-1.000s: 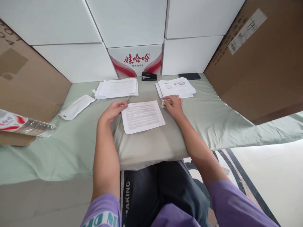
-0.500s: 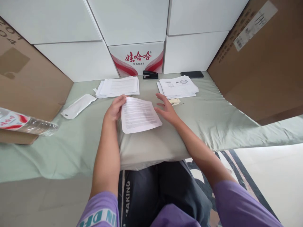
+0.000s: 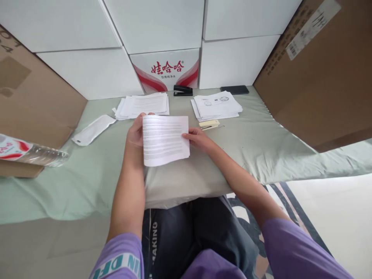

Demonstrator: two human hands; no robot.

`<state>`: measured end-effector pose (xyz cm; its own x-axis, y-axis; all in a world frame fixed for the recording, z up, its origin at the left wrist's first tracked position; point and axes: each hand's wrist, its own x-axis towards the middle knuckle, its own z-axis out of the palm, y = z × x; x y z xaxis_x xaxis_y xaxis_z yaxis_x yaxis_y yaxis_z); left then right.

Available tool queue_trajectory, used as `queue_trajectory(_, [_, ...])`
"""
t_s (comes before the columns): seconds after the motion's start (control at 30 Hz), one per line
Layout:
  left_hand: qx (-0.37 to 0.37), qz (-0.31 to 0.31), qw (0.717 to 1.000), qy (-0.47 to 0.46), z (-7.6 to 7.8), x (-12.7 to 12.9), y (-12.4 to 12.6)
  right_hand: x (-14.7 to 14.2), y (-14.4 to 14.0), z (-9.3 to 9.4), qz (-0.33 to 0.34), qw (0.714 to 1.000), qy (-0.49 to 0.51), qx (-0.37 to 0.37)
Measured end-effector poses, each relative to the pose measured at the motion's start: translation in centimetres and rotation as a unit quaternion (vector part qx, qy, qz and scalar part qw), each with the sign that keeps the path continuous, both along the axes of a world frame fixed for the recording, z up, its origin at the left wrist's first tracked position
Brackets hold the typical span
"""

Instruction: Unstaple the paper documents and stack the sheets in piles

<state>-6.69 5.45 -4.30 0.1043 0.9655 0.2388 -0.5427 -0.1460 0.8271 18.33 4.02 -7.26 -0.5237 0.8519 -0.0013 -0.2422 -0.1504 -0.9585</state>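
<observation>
the head view shows both hands lifting a white printed paper sheet set (image 3: 165,140) off the grey-green cushion (image 3: 186,178). the left hand (image 3: 135,133) grips its left edge, fingers curled behind; the right hand (image 3: 199,138) pinches the right edge. the sheets stand tilted up above the cushion, between a white paper stack on the left (image 3: 143,104) and a stamped paper stack on the right (image 3: 216,105). a small cream staple box (image 3: 209,124) lies just beside the right hand; a black stapler (image 3: 183,90) sits further back. the step looks like squaring the sheets; the next move likely calls for even edges and a steady two-handed grip.
</observation>
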Motion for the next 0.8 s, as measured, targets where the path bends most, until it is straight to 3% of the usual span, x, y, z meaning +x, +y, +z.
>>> queue_trajectory(0.13, [-0.050,0.057,0.994,0.073,-0.5,-0.4,0.7,0.5,0.3,0.3,-0.173,0.976,-0.022,0.134])
queue_trajectory(0.23, [-0.068,0.047,0.984,0.155,-1.9,-0.7,1.4,1.1,0.5,0.5,-0.237,0.944,-0.076,0.217])
queue_trajectory(0.33, [-0.068,0.076,0.977,0.186,-3.1,-0.5,1.7,1.6,0.5,0.5,-0.245,0.936,-0.108,0.231])
queue_trajectory(0.47, [-0.028,0.149,0.971,0.187,-3.6,0.1,1.5,1.7,0.6,0.0,-0.257,0.929,-0.129,0.231])
queue_trajectory(0.8, [-0.007,0.164,0.960,0.228,-4.4,1.5,1.4,1.8,0.7,-0.3,-0.261,0.915,-0.159,0.261])
